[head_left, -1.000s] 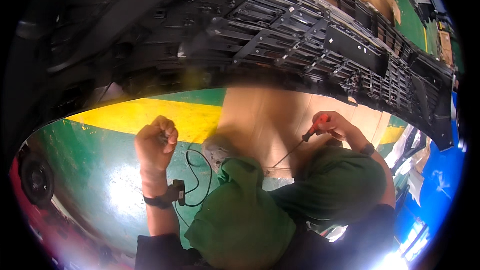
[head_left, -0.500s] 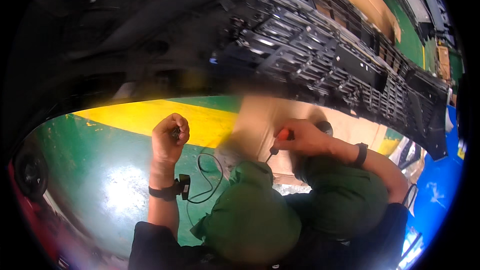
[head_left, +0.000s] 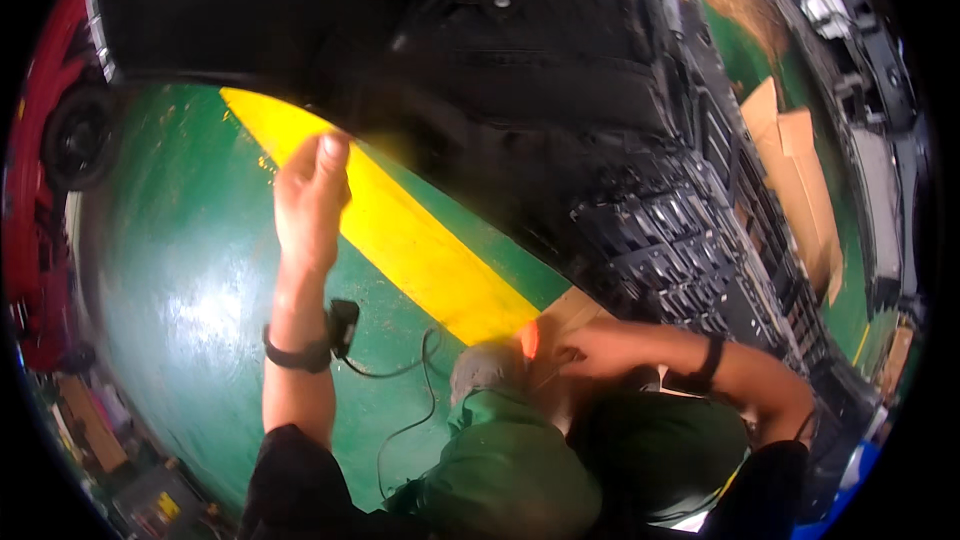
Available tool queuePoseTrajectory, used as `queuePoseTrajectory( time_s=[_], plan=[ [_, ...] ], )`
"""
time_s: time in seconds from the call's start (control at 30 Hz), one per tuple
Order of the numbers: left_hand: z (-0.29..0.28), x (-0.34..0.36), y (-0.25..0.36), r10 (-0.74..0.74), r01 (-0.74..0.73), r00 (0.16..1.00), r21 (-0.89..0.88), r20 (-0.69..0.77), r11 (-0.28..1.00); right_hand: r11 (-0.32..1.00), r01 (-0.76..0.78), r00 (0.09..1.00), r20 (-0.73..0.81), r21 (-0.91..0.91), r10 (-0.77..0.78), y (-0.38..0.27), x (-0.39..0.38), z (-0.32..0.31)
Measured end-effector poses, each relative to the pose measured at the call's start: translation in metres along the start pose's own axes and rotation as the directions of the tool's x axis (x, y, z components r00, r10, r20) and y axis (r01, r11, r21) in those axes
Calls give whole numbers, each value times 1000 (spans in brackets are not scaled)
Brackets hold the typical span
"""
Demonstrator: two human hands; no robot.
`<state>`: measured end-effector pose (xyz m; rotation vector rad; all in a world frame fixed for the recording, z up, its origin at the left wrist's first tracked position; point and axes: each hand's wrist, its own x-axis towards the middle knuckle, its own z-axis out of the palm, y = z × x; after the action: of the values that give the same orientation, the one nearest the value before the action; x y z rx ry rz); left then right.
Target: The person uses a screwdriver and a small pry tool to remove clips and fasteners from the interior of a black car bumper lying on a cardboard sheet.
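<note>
Head view, all placed off the yellow stripe [head_left: 430,260] on the green floor [head_left: 210,240].

Left hand [head_left: 315,195]: we had it raised over the stripe's far end, forearm running straight up from below, wrist about in line. Thumb pointed up and away, fingers folded in beside it. Palm side hidden, so we couldn't tell how tightly it was closed or whether it was grasping anything. Black wrist strap [head_left: 298,352] on that arm, with a small black device [head_left: 343,328] on its side and a thin cable [head_left: 433,390] below the stripe.

Right hand [head_left: 605,348]: just right of the stripe's near end, forearm coming across from the right, elbow bent, hand low and pointing left. Motion blur on the fingers. Orange handle [head_left: 530,339] sat at the stripe's near end, just beside the fingertips; we couldn't tell if they were gripping it.

Black panel assembly [head_left: 500,70] loomed above and right of the stripe, covering part of its upper edge. Cardboard [head_left: 575,310] lay just right of the near end; green-clad knees [head_left: 505,475] were below it.
</note>
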<state>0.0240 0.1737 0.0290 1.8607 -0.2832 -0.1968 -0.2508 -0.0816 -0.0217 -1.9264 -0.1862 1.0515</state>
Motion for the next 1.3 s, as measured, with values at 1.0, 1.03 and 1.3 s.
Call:
queuePoseTrajectory(
  time_s=[1.0, 1.03, 1.3],
  plan=[
    [-3, 69, 39, 432, -483, 809, -31, -399, 875, 951, 61, 515, -806, -304, -291, -161, 120, -155],
    [-4, 68, 39, 407, -452, 829, -33, -383, 891, 947, 64, 507, -807, -314, -302, -162, 120, -153],
    [-5, 57, 50, 386, -394, 856, 52, -343, 918, 786, 194, 260, -742, -587, -618, -197, 104, -173]
  ],
)
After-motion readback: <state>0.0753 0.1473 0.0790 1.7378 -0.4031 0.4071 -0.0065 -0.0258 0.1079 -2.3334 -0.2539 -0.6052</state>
